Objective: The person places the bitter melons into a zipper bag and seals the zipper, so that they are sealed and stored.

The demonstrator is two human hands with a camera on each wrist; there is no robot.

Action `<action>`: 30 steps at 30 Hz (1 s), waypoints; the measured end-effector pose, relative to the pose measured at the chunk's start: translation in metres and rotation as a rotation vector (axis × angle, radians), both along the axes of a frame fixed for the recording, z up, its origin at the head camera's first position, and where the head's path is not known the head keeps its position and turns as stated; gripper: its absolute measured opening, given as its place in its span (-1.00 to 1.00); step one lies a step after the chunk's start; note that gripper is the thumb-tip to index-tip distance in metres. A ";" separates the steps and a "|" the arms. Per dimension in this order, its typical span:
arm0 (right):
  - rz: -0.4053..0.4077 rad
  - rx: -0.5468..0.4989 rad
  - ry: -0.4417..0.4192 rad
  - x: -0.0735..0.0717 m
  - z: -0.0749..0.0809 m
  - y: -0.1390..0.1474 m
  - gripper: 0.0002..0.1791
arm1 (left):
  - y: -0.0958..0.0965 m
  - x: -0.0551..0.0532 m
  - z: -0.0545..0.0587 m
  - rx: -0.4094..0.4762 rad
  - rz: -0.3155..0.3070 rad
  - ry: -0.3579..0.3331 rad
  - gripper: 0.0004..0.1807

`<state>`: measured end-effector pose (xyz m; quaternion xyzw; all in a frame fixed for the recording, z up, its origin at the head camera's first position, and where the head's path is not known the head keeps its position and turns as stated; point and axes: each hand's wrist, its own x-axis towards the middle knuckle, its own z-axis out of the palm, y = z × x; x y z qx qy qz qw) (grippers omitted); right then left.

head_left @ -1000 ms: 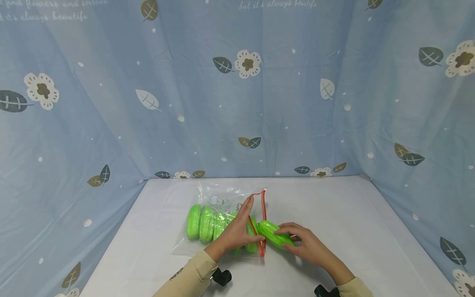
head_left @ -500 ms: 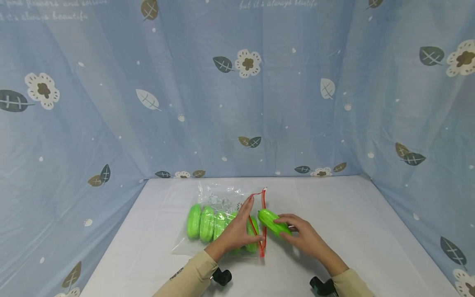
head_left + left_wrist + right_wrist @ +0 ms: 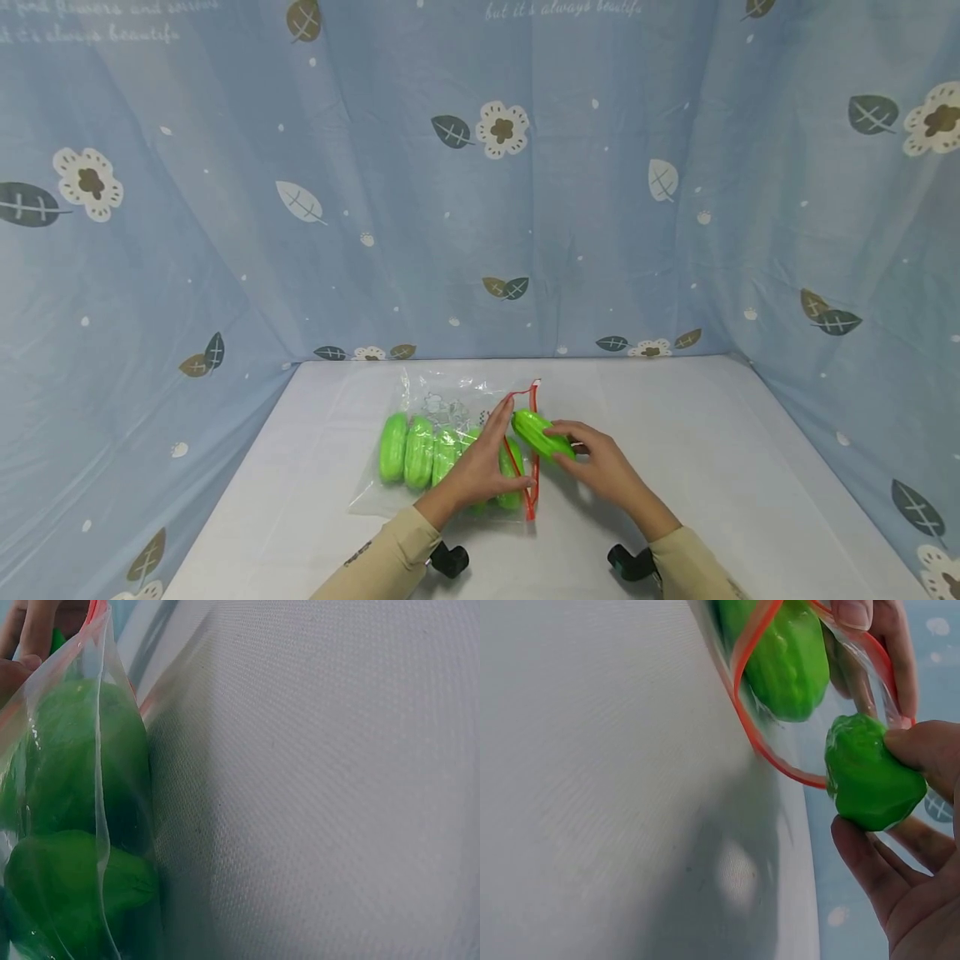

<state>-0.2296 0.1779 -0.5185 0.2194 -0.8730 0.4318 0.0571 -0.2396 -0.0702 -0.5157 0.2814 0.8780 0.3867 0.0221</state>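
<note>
In the head view a clear zip bag (image 3: 375, 500) with a red-edged mouth lies on the table, several bright green, cucumber-shaped vegetables (image 3: 393, 448) lined up inside. My left hand (image 3: 480, 467) holds the upper side of its mouth, thumb and fingers spread along the red strip. My right hand (image 3: 600, 462) grips one more ridged green vegetable (image 3: 540, 435) between thumb and fingers. Its tip overlaps the bag mouth in the head view. The right wrist view shows this vegetable (image 3: 874, 776) at the gaping red rim (image 3: 746, 724), with another vegetable (image 3: 787, 664) inside the bag.
The white table (image 3: 675, 408) stretches around the bag to a blue curtain (image 3: 600, 208) printed with flowers and leaves, at the back and both sides. Black wrist-worn devices (image 3: 450, 560) sit beneath each forearm. In the left wrist view, bagged vegetables (image 3: 82, 757) rest beside the white cloth (image 3: 322, 772).
My right hand has moved left and away from me, carrying the green vegetable from beside the bag to its mouth. The left hand and the bag stay where they were.
</note>
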 end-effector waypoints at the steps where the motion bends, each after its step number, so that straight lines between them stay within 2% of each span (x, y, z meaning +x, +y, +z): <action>1: -0.007 0.002 0.004 -0.001 0.000 -0.001 -0.61 | 0.000 0.000 0.000 0.001 -0.001 0.000 0.35; 16: -0.017 0.014 0.041 -0.015 0.005 -0.017 -0.61 | 0.001 0.000 0.000 -0.013 -0.003 0.019 0.34; 20: -0.048 0.016 0.045 -0.018 0.003 -0.022 -0.58 | 0.001 0.001 0.000 -0.010 0.000 0.017 0.33; 25: -0.081 -0.022 0.028 -0.019 0.001 -0.028 -0.57 | 0.001 0.001 0.000 -0.004 -0.002 0.020 0.33; 30: -0.080 -0.051 0.022 -0.021 0.001 -0.033 -0.57 | 0.002 0.000 -0.001 -0.001 -0.003 0.031 0.34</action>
